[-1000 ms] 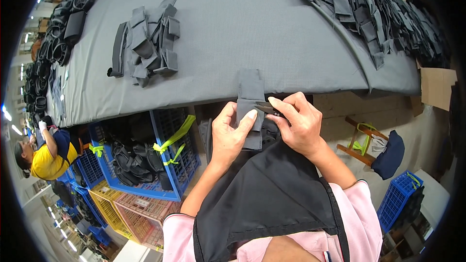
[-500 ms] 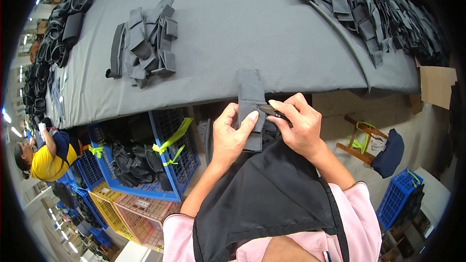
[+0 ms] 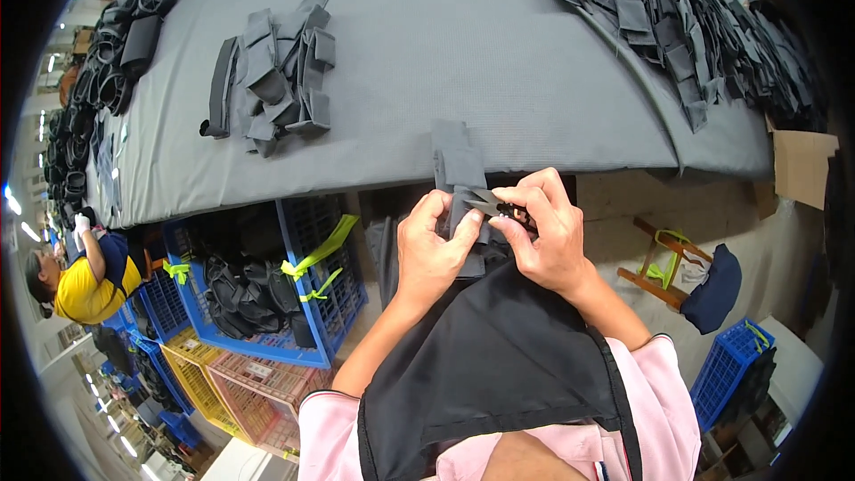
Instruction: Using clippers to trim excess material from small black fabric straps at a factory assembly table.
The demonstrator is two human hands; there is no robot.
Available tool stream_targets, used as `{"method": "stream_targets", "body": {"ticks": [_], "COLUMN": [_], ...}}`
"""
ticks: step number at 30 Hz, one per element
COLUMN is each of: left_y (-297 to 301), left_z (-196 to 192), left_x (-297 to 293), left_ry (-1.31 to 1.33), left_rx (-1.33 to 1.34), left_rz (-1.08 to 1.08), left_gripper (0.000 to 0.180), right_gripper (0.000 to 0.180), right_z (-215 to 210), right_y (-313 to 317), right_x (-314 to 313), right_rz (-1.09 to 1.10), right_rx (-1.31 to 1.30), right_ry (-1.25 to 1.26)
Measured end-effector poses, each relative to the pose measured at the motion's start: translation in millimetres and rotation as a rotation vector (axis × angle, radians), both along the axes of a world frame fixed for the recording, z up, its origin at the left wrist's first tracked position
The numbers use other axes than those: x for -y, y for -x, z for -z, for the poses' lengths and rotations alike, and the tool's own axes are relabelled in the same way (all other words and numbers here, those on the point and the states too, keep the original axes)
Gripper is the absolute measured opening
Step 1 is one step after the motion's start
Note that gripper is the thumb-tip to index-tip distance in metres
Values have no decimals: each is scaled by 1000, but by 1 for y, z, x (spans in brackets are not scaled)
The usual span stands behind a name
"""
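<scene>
Just off the table's near edge, my left hand [image 3: 430,248] pinches a folded dark-grey fabric strip [image 3: 458,160] between thumb and fingers. The strip's far end rests on the grey-covered table [image 3: 401,71], and its lower end hangs over my black apron [image 3: 499,347]. My right hand [image 3: 550,236] is closed round small black thread snips [image 3: 509,211]. Their metal blades lie against the strip beside my left thumb. Whether the blades are closed on a thread is too small to tell.
A small pile of grey strips [image 3: 276,80] lies at the left on the table, a larger heap [image 3: 659,27] at the far right. Below the table are a blue crate [image 3: 294,289] with black pieces and a wooden stool [image 3: 668,263]. A person in yellow [image 3: 93,281] works at far left.
The snips have turned in my right hand, and their blades now show more fully across the strip. My left hand has bent the strip near its fingertips.
</scene>
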State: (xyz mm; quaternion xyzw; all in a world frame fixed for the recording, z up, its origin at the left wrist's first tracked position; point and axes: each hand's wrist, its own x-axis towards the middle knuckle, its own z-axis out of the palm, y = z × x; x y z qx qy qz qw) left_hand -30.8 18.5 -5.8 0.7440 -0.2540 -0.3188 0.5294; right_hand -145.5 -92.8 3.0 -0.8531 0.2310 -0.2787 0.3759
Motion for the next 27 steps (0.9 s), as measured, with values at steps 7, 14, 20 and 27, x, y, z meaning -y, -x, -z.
{"method": "stream_targets", "body": {"ticks": [7,14,20,27], "left_y": [0,0,0,2], "left_z": [4,-3,-3,-1], "left_x": [-1,4,5,4], "left_ry": [-36,-56,-33,-56], "left_rx": [133,534,667,592], "left_rz": [-4,45,73,59], "left_gripper": [22,21,21,24], "right_gripper": [27,27,27,25], "right_z": [3,7,5,9], "right_y": [-7,-6,-5,0], "right_x": [-2,-3,-5,-6], "right_rz": [-12,5,37,43], "right_rx": [35,38,42,23], "right_ry": [61,192,70,128]}}
